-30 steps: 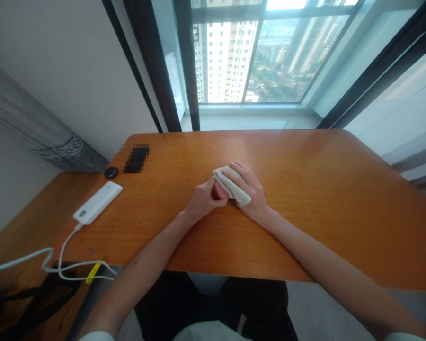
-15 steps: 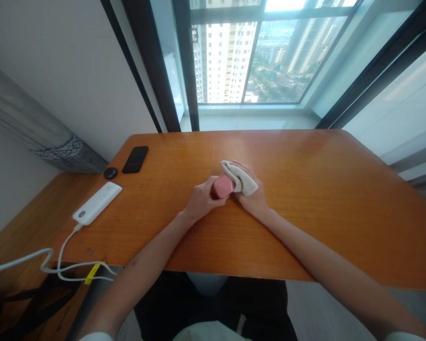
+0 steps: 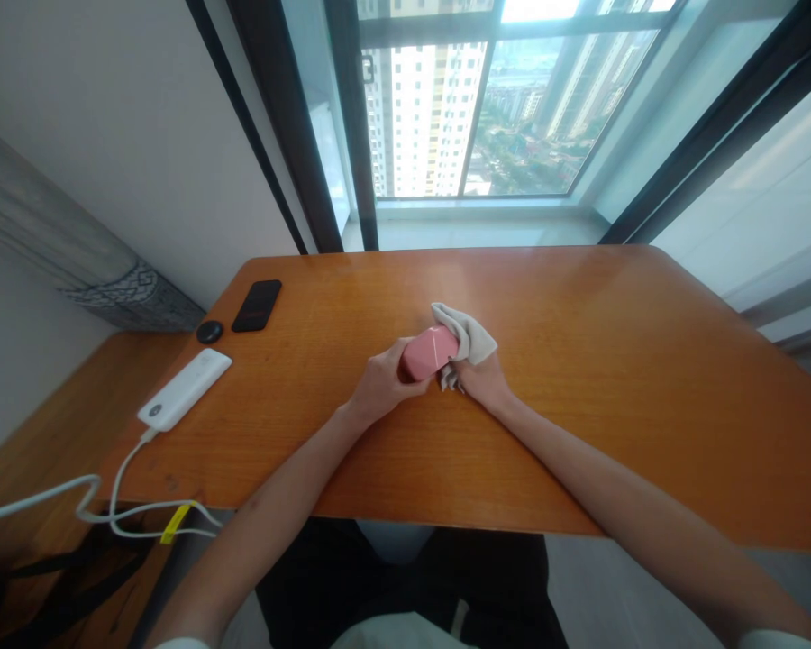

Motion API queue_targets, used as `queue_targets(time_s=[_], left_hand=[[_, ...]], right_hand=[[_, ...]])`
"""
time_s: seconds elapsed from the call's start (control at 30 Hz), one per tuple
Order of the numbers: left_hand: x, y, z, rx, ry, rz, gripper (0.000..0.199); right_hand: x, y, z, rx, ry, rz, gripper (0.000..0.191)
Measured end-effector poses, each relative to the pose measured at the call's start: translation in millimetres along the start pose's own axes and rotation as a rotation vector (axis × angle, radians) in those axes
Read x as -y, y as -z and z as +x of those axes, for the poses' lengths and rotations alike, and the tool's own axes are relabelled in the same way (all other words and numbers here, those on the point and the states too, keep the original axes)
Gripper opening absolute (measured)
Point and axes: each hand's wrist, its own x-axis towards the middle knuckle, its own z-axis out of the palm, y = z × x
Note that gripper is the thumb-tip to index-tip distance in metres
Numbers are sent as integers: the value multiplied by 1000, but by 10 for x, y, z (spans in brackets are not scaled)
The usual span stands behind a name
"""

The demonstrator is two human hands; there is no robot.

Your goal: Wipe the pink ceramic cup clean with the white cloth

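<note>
The tabletop (image 3: 615,388) is the largest thing here, and the pink object is near its middle, between the two hands. On the left part lies a white device (image 3: 186,389), with a cable at its near end.

The left hand (image 3: 380,383) is clamped on the pink object, with the thumb on the near side. The right hand (image 3: 487,380) is closed on the cloth (image 3: 469,333); its fingers are mostly hidden, so I cannot tell their exact grip. The cloth meets the right side of the pink object, and a loose end hangs below.

The pink object (image 3: 431,353) has flat faces and one glossy edge. I cannot tell if it touches the tabletop. In my judgement, the step in hand is wiping this object. The next move calls for a firm left hold, and for the cloth to be pressed flat on a face, with its loose end gathered in. A face under the fingers would need a change of grip.

The smallest thing is a black disc (image 3: 209,332), well apart from the work.
</note>
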Motion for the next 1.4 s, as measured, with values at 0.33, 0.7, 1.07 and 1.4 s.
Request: queue_targets(time_s=[0.33,0.7,1.07,1.4], left_hand=[[2,-55,-32,16,-64,-38,53],[107,-60,-51,27,-14,-94,64],[-12,-73,-3,-23,-31,-50,39],[23,-88,15,-75,-100,-37,60]], right_hand=[[187,66,-137,-28,437,-509,56],[370,-31,-152,10,618,-731,60],[277,47,-113,-31,427,-486,56],[112,56,53,-67,227,-171,63]])
